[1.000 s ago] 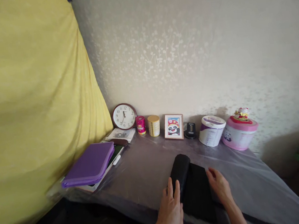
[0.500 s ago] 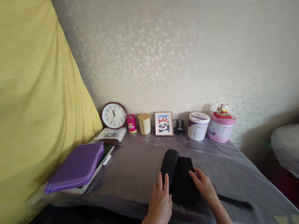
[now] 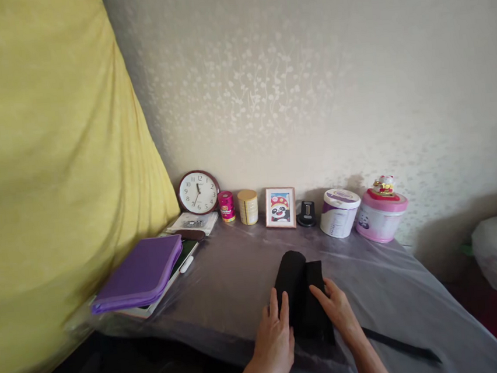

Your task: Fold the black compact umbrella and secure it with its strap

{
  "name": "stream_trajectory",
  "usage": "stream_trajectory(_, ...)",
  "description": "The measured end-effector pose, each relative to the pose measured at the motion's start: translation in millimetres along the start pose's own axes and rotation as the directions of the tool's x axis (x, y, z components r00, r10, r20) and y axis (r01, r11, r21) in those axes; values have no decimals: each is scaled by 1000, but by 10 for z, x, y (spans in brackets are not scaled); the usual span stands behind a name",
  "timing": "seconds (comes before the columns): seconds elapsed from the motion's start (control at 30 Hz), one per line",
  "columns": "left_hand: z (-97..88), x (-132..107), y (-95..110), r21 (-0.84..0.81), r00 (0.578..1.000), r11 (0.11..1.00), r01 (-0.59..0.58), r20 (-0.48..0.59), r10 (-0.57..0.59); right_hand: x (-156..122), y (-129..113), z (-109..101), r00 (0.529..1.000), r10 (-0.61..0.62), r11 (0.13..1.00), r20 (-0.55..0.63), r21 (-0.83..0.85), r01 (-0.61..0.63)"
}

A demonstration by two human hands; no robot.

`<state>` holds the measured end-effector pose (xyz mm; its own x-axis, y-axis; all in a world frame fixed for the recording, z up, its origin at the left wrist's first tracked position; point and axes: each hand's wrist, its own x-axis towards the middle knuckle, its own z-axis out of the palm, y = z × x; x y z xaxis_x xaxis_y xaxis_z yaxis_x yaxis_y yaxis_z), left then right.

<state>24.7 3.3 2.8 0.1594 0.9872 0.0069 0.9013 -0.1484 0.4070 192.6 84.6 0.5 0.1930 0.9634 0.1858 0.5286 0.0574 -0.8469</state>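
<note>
A black fabric roll [image 3: 291, 279] lies near the front of the table, partly rolled up, with a narrow flat flap [image 3: 316, 297] on its right side. My left hand [image 3: 275, 332] grips the roll's near left side, fingers against the cloth. With thumb on top and fingers at the right edge, my right hand [image 3: 337, 310] holds the flap. A black strap [image 3: 402, 346] trails to the right from under my right wrist. Part of the roll's near end is hidden by my left hand.
On the left lie a purple folder [image 3: 138, 273] and a white marker [image 3: 186, 264]. Along the wall stand a clock [image 3: 198, 192], a pink can [image 3: 226, 206], a yellow canister [image 3: 248, 207], a picture frame [image 3: 280, 207], a black device [image 3: 307, 213], and two tubs [image 3: 339, 213].
The roll has turned a little to the right and the flat flap beside it looks narrower. Both hands stay on the cloth. The view has shifted slightly left.
</note>
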Motion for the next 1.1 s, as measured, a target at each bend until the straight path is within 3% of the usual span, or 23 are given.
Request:
stream_trajectory(0.2, 12, -1, 1, 24, 1000, 1000, -15, -23, 15, 36, -250, 121, 997, -17, 988, 72, 157, 6)
stream_trajectory(0.43, 37, -8, -35, 42, 995, 997, -58, -81, 61, 146, -368, 461, 975, -19, 945, 222, 323, -55)
stream_trajectory(0.57, 67, 1, -78, 42, 987, 996, -74, -138, 79, 195, -387, 597, 977, 11, 973, 214, 223, -60)
stream_trajectory(0.73, 77, 15, -131, 70, 983, 993, -97, -148, 106, 190, -467, 609, 965, 74, 991, 251, 86, -99)
stream_trajectory(0.83, 108, 28, -173, 81, 979, 991, -109, -163, 121, 171, -504, 602, 954, 112, 986, 278, 87, -141)
stream_trajectory(1.1, 302, 89, -246, 150, 921, 988, -34, -378, 89, 175, -500, 661, 950, 84, 970, 301, 194, -147)
